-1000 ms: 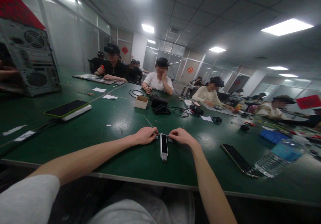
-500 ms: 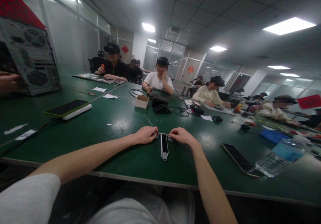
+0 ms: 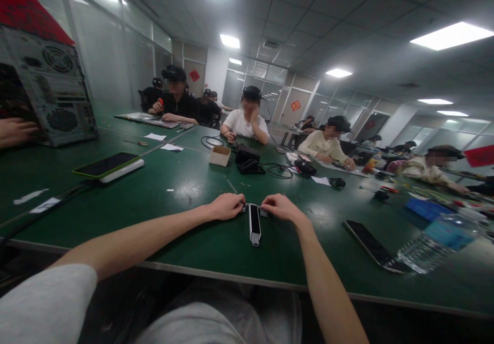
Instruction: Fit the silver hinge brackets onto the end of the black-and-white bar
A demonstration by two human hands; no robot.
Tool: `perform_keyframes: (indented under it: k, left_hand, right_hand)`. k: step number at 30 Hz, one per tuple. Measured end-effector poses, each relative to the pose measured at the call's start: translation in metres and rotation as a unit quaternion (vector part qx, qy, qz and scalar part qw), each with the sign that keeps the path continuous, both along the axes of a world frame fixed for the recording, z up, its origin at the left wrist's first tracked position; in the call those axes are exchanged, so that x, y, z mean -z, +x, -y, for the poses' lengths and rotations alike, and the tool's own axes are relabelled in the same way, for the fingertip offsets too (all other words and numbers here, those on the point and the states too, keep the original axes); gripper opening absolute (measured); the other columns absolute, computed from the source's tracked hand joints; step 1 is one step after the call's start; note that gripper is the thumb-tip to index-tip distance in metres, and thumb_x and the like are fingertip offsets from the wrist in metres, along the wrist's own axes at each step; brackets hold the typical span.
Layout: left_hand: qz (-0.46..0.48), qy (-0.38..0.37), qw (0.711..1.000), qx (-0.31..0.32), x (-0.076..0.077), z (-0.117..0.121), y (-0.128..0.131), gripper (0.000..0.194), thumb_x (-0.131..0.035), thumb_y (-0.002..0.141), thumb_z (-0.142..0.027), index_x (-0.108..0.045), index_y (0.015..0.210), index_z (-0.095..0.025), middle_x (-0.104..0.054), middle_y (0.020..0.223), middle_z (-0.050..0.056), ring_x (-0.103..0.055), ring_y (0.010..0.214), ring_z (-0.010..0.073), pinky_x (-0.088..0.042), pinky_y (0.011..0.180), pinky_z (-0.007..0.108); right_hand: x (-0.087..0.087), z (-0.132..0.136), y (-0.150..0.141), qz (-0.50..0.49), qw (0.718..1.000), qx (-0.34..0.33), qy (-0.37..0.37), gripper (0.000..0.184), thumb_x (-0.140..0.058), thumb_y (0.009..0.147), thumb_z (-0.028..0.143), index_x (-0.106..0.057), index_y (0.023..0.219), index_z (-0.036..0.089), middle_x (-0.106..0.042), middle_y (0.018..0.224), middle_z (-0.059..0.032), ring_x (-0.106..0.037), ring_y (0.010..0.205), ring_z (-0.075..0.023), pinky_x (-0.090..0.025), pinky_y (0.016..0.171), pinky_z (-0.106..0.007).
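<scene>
A slim black and silver device (image 3: pixel 254 224) lies on the green table (image 3: pixel 185 189), its long side pointing toward me. My left hand (image 3: pixel 226 206) rests at its far left end with the fingers curled and pinched on a small part there. My right hand (image 3: pixel 282 207) mirrors it at the far right end, fingers also pinched. What the fingertips grip is too small to name.
A phone (image 3: pixel 369 244) lies to the right, a plastic water bottle (image 3: pixel 434 243) beyond it. At the left sit a tablet on a white base (image 3: pixel 108 165) and a computer case (image 3: pixel 46 94) with another person's hand (image 3: pixel 15 130). Several people work across the table.
My hands and the device have stayed put. The view has drifted slightly left and the other person's hand by the computer case has moved further in.
</scene>
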State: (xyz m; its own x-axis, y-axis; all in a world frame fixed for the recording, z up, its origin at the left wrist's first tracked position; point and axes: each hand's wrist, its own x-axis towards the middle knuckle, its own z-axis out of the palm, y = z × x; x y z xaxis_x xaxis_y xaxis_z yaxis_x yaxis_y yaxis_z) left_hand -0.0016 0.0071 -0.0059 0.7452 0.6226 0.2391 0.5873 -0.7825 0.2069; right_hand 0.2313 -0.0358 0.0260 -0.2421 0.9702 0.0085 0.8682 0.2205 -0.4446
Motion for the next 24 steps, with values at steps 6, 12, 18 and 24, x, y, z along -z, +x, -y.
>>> perform_keyframes:
  k: [6, 12, 18, 24]
  left_hand:
    - [-0.006, 0.009, 1.000, -0.003, -0.0003, 0.0014, 0.0003, 0.019, -0.042, 0.090, -0.024, -0.056, 0.103, -0.019, -0.067, 0.087, 0.005, -0.064, 0.080, 0.0201, -0.045, 0.068, 0.027]
    - [-0.005, 0.000, 1.000, -0.009, -0.0001, 0.0014, 0.0002, 0.019, -0.042, 0.091, -0.025, -0.056, 0.103, -0.020, -0.067, 0.089, 0.004, -0.064, 0.081, 0.0199, -0.045, 0.070, 0.027]
    - [-0.004, 0.008, 1.000, -0.008, 0.0019, -0.0002, 0.0006, 0.018, -0.043, 0.090, -0.025, -0.056, 0.102, -0.020, -0.068, 0.088, 0.004, -0.064, 0.081, 0.0201, -0.044, 0.070, 0.027]
    - [-0.006, 0.008, 1.000, -0.010, 0.0020, 0.0000, 0.0004, 0.019, -0.043, 0.090, -0.025, -0.056, 0.102, -0.021, -0.068, 0.088, 0.004, -0.064, 0.081, 0.0201, -0.045, 0.070, 0.027]
  right_hand:
    - [0.0001, 0.0004, -0.0013, -0.018, 0.999, 0.006, -0.031, 0.019, -0.063, 0.074, 0.028, -0.071, 0.087, 0.016, -0.070, 0.081, -0.0029, -0.062, 0.072, -0.0142, -0.044, 0.065, -0.023]
    - [-0.0009, 0.0015, -0.0024, -0.010, 1.000, 0.006, -0.026, 0.018, -0.059, 0.077, 0.028, -0.070, 0.086, 0.017, -0.070, 0.080, -0.0029, -0.061, 0.071, -0.0141, -0.043, 0.063, -0.023]
    - [0.0010, -0.0002, -0.0009, -0.008, 1.000, -0.013, -0.013, 0.021, -0.056, 0.081, 0.031, -0.071, 0.087, 0.017, -0.070, 0.084, -0.0032, -0.062, 0.075, -0.0150, -0.044, 0.067, -0.024]
    - [0.0037, -0.0031, 0.0012, -0.012, 1.000, -0.023, 0.001, 0.019, -0.057, 0.081, 0.028, -0.071, 0.089, 0.017, -0.070, 0.085, -0.0030, -0.062, 0.077, -0.0149, -0.044, 0.068, -0.023]
